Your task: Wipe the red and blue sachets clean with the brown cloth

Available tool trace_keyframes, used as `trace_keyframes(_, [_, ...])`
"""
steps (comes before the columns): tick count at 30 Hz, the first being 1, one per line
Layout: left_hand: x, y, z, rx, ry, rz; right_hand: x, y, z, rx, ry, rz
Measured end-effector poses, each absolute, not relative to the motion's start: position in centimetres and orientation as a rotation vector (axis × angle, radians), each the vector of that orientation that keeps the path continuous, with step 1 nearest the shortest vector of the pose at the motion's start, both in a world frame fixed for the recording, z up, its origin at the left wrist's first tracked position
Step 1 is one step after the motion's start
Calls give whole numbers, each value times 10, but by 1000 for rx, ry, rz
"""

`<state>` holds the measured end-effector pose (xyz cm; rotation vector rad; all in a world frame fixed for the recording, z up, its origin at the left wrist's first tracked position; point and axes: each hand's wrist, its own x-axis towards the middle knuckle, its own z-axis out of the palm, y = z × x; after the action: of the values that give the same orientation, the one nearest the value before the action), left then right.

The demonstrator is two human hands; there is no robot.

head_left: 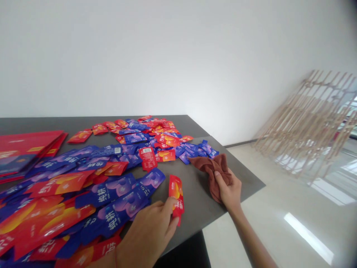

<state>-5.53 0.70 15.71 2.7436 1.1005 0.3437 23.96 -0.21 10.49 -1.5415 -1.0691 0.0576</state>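
A person pinches a red-and-orange sachet (176,188) between left thumb and fingers, the left hand (150,230) poised over the near edge of a dark gray table (199,219), while the right hand (231,191) grips a bunched brown cloth (210,171) near the table's corner. The held sachet stands nearly upright, just beside a heap of red and blue sachets (119,216); whether it touches the tabletop cannot be told. A loosened pinch could drop it over the edge onto the pale floor (259,230). A careless sweep of the cloth could scatter the small blue sachets (208,149) at its tip, and a dragging left wrist could topple the loosely overlapped heap.
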Motion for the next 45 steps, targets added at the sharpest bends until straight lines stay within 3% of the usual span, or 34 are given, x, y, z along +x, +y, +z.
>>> trace_keyframes(9, [-66,-17,132,3191,1051,177,237,-4,109,-1548,-1069,57])
trace_keyframes(15, [-75,-36,116,3355,594,726,237,-4,109,-1556,-1070,64])
trace_keyframes(23, [-61,-36,96,3226,918,298,237,-5,109,-1565,-1064,38])
trace_keyframes(31, [-50,-13,114,3153,713,210,237,-5,108,-1560,-1050,41])
trace_keyframes(38, [-52,-10,112,3223,592,484,237,-4,110,-1560,-1058,40])
trace_keyframes(45, [-63,-38,110,3465,303,997,236,-5,109,-1538,-1056,68])
